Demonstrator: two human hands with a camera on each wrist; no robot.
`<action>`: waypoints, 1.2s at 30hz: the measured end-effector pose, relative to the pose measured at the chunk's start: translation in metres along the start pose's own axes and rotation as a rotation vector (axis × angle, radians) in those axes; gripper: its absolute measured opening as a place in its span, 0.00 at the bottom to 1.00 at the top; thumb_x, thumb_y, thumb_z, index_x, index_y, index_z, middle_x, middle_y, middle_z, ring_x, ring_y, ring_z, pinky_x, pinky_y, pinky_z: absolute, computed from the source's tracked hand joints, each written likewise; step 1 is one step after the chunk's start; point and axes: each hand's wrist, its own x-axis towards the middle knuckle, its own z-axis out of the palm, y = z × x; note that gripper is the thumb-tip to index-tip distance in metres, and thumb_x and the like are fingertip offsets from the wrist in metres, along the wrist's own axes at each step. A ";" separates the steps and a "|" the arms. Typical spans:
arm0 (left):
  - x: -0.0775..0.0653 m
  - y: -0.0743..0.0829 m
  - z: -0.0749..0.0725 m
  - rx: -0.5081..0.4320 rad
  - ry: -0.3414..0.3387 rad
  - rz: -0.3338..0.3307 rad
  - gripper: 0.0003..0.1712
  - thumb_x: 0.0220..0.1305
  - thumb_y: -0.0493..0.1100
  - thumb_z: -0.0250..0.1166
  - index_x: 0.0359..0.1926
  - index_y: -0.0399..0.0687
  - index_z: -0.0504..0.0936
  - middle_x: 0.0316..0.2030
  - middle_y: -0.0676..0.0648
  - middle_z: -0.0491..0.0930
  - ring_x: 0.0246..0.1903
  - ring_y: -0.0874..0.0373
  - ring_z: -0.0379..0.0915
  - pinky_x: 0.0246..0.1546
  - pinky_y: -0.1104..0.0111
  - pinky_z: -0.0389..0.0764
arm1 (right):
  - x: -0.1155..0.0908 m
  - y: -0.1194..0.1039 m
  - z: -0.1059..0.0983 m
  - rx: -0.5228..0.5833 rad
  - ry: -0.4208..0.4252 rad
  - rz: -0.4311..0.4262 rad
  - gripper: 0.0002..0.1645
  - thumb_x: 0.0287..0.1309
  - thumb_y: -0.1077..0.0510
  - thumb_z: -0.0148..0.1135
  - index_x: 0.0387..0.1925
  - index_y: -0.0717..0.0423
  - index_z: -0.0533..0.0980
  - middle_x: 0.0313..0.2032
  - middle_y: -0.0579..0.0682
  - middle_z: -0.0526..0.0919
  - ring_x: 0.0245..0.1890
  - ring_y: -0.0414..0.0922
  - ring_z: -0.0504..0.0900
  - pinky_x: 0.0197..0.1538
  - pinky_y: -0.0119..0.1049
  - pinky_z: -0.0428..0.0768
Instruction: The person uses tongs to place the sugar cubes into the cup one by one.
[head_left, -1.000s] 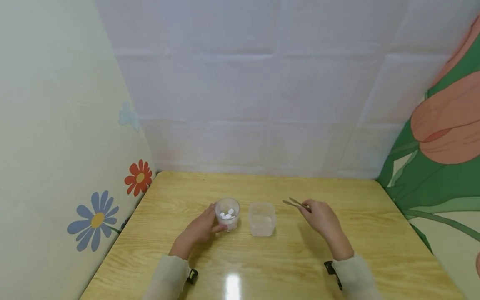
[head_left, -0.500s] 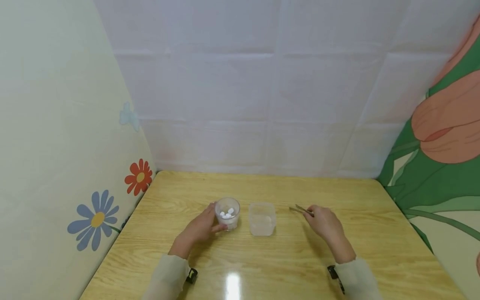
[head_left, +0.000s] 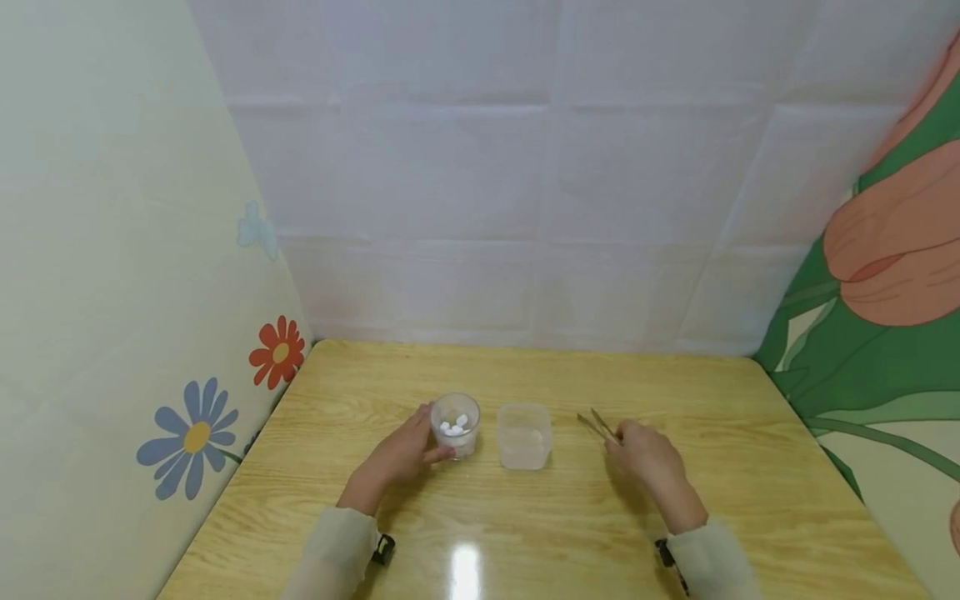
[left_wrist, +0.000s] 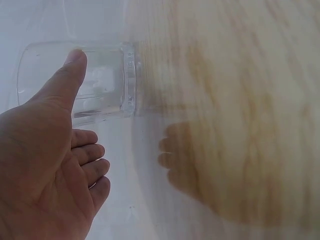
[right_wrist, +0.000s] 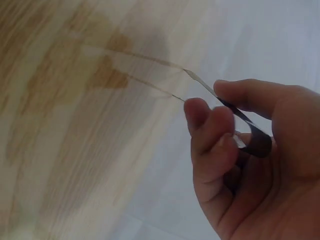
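Observation:
Upright on the table stands a clear glass cup with several small white pieces inside. My left hand holds it from the left, thumb along the near side; in the left wrist view the thumb lies across the glass wall and the other fingers are partly hidden. To the cup's right sits a clear square plastic container; its contents are hard to make out. My right hand grips metal tweezers between thumb and fingers. Their two tips are spread apart, pointing left toward the container, with nothing between them.
The wood-patterned table reflects a bright light near its front. A pale cloth wall rises behind it. Flower-printed panels flank the left and right sides.
My right hand has drawn back toward me and lower, taking the tweezers along; their tips stand wider apart than half a second ago. The left hand and cup stay put.

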 end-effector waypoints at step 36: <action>-0.003 -0.010 -0.020 0.117 -0.048 -0.018 0.49 0.67 0.57 0.68 0.76 0.34 0.58 0.77 0.33 0.52 0.77 0.37 0.44 0.75 0.46 0.55 | 0.002 0.012 0.000 -0.051 -0.037 -0.063 0.25 0.70 0.42 0.60 0.41 0.63 0.80 0.35 0.55 0.84 0.29 0.47 0.81 0.31 0.44 0.81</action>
